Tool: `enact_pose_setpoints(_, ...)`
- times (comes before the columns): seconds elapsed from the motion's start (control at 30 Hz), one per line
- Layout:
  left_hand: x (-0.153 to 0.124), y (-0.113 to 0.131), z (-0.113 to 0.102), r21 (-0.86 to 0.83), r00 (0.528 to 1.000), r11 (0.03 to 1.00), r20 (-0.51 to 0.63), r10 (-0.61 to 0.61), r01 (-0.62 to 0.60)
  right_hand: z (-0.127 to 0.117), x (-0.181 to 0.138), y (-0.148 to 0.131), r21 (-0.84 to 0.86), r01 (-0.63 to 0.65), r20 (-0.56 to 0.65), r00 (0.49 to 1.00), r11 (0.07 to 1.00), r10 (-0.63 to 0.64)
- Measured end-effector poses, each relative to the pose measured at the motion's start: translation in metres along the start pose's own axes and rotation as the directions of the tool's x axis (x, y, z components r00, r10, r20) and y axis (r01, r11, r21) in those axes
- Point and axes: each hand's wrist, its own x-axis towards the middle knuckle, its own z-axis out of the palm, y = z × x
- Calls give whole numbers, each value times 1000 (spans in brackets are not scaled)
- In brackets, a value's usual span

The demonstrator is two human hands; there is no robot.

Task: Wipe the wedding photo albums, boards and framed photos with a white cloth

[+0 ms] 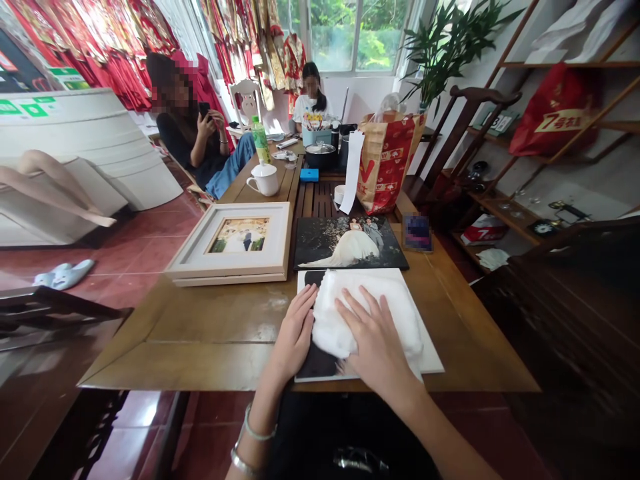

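Note:
A flat photo print [434,353] with a white border lies at the near edge of the wooden table [210,333]. A white cloth [370,300] is spread over most of it. My right hand [376,343] lies flat on the cloth, fingers stretched out. My left hand [294,333] rests on the print's left edge, fingers flat and together, beside the cloth. A second print [349,242], dark with a bridal couple, lies just beyond. A framed wedding photo [235,240] in a pale frame sits to the left.
A white lidded mug [265,179], green bottle [260,139], blue box [309,175], black pot [321,155] and red paper bag [387,160] stand farther along the table. Two people [195,133] sit at the far end. Shelves [550,133] are to the right, slippers [65,273] on the floor at left.

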Motion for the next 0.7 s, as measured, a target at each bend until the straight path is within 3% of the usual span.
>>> enact_pose_setpoints(0.17, -1, 1, 0, 0, 1000, 1000, 5, -8, 8, -3, -46, -12, 68, 151, 81, 984, 986, -156)
enact_pose_setpoints(0.3, -1, 3, -1, 29, 1000, 1000, 17, -4, 4, -11, -49, 11, 67, 178, 122, 975, 982, -185)
enact_pose_setpoints(0.4, -1, 3, -1, 52, 1000, 999, 24, -1, 0, -18, -18, 42, 33, 141, 90, 986, 989, -144)
enact_pose_setpoints(0.53, 0, 1, -1, 48, 1000, 999, 22, 15, -16, -29, 42, 73, 101, 309, 179, 930, 946, -322)
enact_pose_setpoints(0.7, -2, -1, 0, 43, 1000, 999, 12, 14, -14, -29, 94, 71, 116, 400, 175, 893, 909, -415)
